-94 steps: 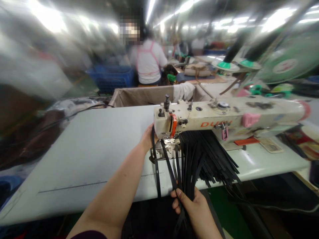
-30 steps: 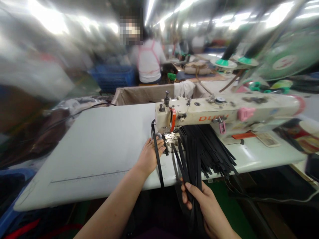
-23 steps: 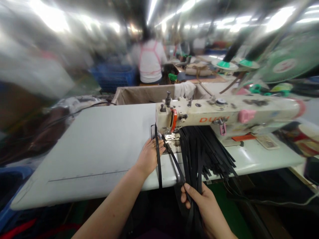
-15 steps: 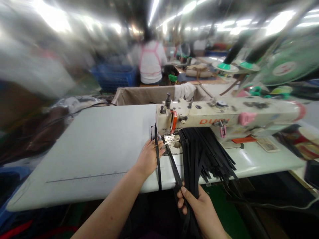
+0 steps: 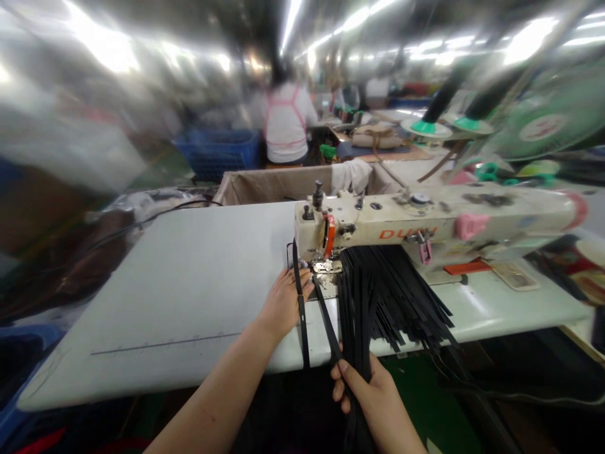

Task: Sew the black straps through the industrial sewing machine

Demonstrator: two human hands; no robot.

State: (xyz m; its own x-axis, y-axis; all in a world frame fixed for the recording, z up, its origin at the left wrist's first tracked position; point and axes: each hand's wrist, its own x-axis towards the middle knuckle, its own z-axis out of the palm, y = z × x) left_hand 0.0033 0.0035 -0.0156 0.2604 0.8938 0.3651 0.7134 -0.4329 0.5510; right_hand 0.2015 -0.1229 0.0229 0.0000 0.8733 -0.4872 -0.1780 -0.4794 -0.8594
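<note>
My left hand (image 5: 285,301) lies on the sewing machine bed, fingers stretched toward the needle area, fingertips beside the upper end of a narrow black strap (image 5: 326,315). A second black strap (image 5: 302,321) runs down across the fingers and hangs over the table's front edge. Lower down, my right hand (image 5: 366,391) is closed around the first strap, thumb on top. Right of it, a thick bunch of black straps (image 5: 406,296) passes under the arm of the cream sewing machine (image 5: 359,230). The exact contact at the presser foot is hidden by my left fingers.
The pale worktable (image 5: 203,271) has a printed ruler line near its front. Behind the machine stands a fabric-lined bin (image 5: 274,184). A person (image 5: 286,123) sits farther back, near a blue crate (image 5: 220,151). Thread cones (image 5: 442,104) and a green fan (image 5: 543,126) stand right.
My right hand has shifted slightly left and down along with the strap. My left hand stays beside the needle area. The whole view has tilted a little.
</note>
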